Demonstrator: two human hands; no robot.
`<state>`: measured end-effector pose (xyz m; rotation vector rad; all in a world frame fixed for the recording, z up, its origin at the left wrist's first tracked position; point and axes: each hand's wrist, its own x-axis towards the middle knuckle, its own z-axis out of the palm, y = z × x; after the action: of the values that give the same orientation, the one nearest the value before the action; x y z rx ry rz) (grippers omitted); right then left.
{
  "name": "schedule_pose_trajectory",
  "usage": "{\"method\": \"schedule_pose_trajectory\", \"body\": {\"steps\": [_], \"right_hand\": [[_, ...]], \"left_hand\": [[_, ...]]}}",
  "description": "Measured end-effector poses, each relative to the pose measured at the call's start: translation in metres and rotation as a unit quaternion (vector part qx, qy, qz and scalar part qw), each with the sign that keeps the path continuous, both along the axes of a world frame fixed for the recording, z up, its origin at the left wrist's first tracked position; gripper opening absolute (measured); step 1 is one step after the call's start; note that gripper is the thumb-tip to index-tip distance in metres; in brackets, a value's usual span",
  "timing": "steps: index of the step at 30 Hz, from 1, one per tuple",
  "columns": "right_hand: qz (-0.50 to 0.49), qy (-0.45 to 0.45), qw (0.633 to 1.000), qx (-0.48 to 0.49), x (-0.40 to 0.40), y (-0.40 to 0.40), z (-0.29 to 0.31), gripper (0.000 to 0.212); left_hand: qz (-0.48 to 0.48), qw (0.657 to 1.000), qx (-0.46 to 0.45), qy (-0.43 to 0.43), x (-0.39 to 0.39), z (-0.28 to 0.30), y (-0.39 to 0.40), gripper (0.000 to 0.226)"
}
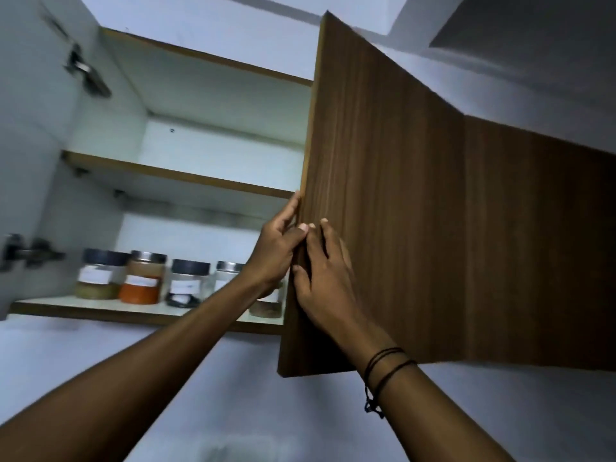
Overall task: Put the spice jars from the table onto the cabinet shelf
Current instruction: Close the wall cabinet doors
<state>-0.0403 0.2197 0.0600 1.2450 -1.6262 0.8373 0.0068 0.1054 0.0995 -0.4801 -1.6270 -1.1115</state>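
Several spice jars stand in a row on the bottom cabinet shelf [66, 303]: a dark-lidded jar [100, 275] with greenish powder, a silver-lidded jar [143, 278] with orange powder, a dark-lidded jar [188, 283] and a silver-lidded jar [226, 273], partly hidden by my arm. A further jar [266, 308] shows below my wrist. My left hand [276, 251] wraps around the free edge of the wooden cabinet door [383, 195]. My right hand [321, 275] lies on the door's outer face, thumb at the edge.
The middle shelf [173, 175] and the cabinet top carry nothing visible. The left door is swung open, with metal hinges [30, 251] on its inner side. A second wooden door [540, 245] to the right is closed. White wall lies below the cabinet.
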Motion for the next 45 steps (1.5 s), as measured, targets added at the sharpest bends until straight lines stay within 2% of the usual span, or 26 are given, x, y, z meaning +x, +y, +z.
{"method": "schedule_pose_trajectory", "body": {"steps": [5,11,27,32,35,40,45], "right_hand": [[-0.032,-0.008,0.998,0.060,-0.024,-0.049,-0.001,0.074],[-0.061,-0.004,0.991,0.118,-0.045,-0.079,-0.004,0.078],[-0.097,0.005,0.985,0.145,-0.070,-0.103,0.000,0.089],[-0.028,-0.058,0.991,0.121,-0.034,-0.103,0.011,0.075],[0.027,-0.032,0.994,0.097,0.001,-0.107,0.019,0.070],[0.153,0.047,0.985,0.066,0.089,-0.130,0.026,0.073],[0.286,0.096,0.953,0.028,0.199,-0.167,0.027,0.068]], "left_hand": [[0.087,0.995,0.003,-0.041,-0.010,0.005,-0.039,0.062],[0.145,0.987,-0.010,-0.072,-0.025,0.003,-0.062,0.056],[0.209,0.976,-0.014,-0.061,-0.050,-0.003,-0.087,0.052],[0.265,0.960,-0.041,-0.074,-0.022,-0.009,-0.082,0.043],[0.308,0.947,-0.063,-0.063,0.019,-0.011,-0.083,0.043],[0.432,0.897,-0.095,-0.002,0.130,-0.014,-0.091,0.042],[0.600,0.790,-0.125,0.014,0.263,-0.015,-0.103,0.041]]}}
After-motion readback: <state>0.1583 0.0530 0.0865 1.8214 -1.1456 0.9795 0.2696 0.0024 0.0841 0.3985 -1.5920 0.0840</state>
